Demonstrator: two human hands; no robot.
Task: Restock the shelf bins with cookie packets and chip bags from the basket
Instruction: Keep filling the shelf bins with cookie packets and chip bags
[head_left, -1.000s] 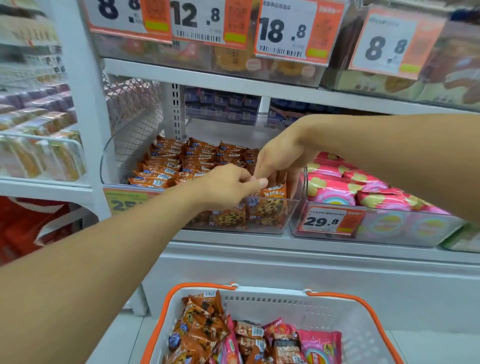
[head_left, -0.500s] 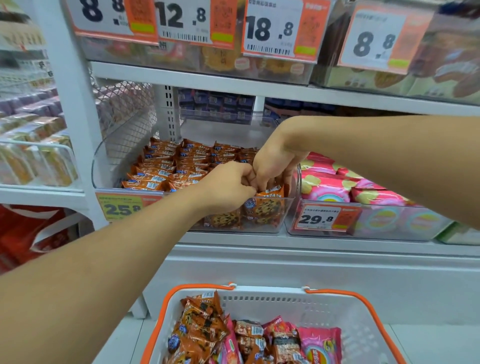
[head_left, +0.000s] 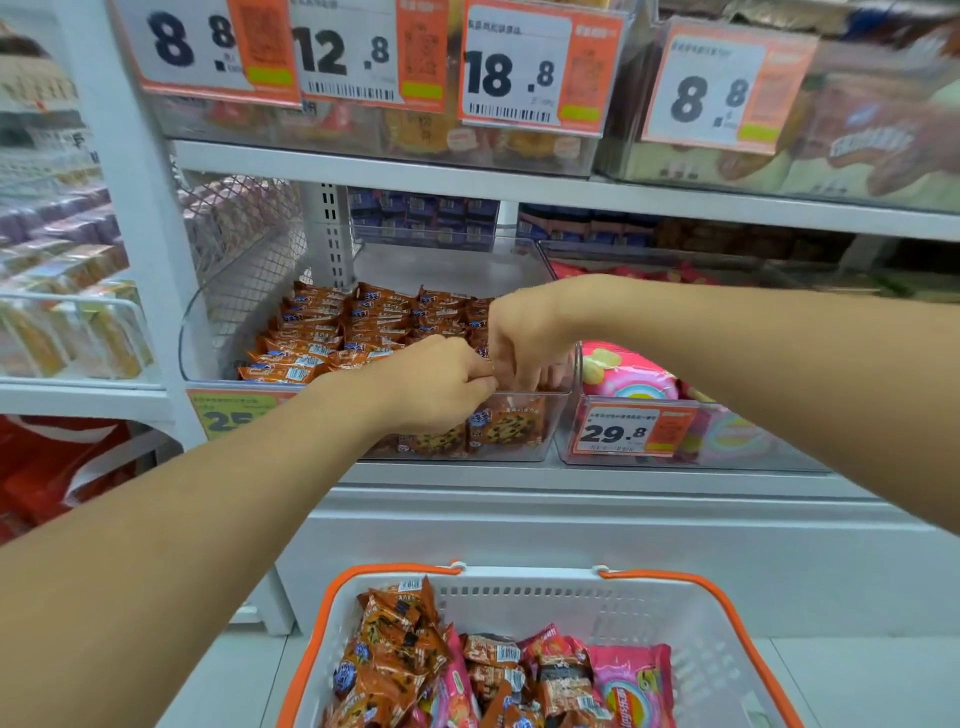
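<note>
Orange cookie packets (head_left: 332, 332) fill a clear shelf bin (head_left: 558, 415) in rows. Both hands meet at the bin's front right corner. My left hand (head_left: 441, 387) has its fingers curled and pinches the top of a cookie packet (head_left: 506, 426) standing in the front row. My right hand (head_left: 524, 335) reaches down from above, its fingers and thumb around the same packet's top edge, which they hide. Pink chip bags (head_left: 623, 374) lie in the neighbouring clear bin to the right. Below, a white basket (head_left: 727, 618) with orange handles holds more cookie packets (head_left: 395, 649) and a pink chip bag (head_left: 634, 686).
An upper shelf (head_left: 467, 182) with price tags and clear bins hangs close above my hands. A white upright post (head_left: 135, 234) and wire mesh bound the cookie bin on the left. Price labels sit on both bin fronts. Red packaging shows low on the left.
Both hands have sunk slightly into the front of the cookie bin, and the packet held between them now stands lower, in the front row.
</note>
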